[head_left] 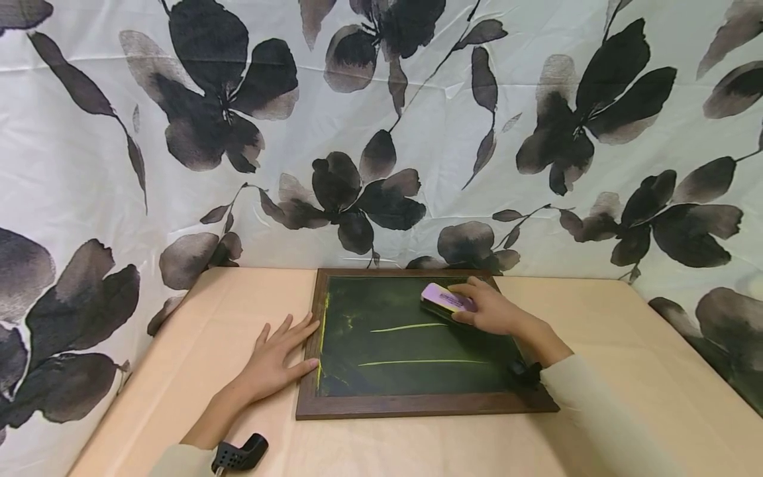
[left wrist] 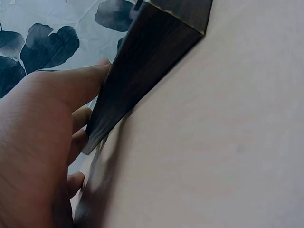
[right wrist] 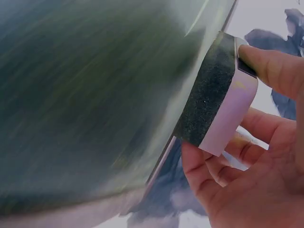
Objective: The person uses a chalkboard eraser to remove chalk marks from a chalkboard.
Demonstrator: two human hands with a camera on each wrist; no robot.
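A dark chalkboard in a brown wooden frame lies on the table, with two yellow chalk lines across its middle and yellow smears along its left side. My right hand grips a chalkboard eraser, purple on top with a dark felt side, at the upper right of the board. In the right wrist view the thumb and fingers hold the purple body of the eraser, its felt facing the board. My left hand lies with fingers spread, its fingertips and thumb at the frame's left edge.
The table has a pale peach cover. Behind it hangs a white cloth with dark flower prints. A black wrist camera sits on the left wrist, another on the right.
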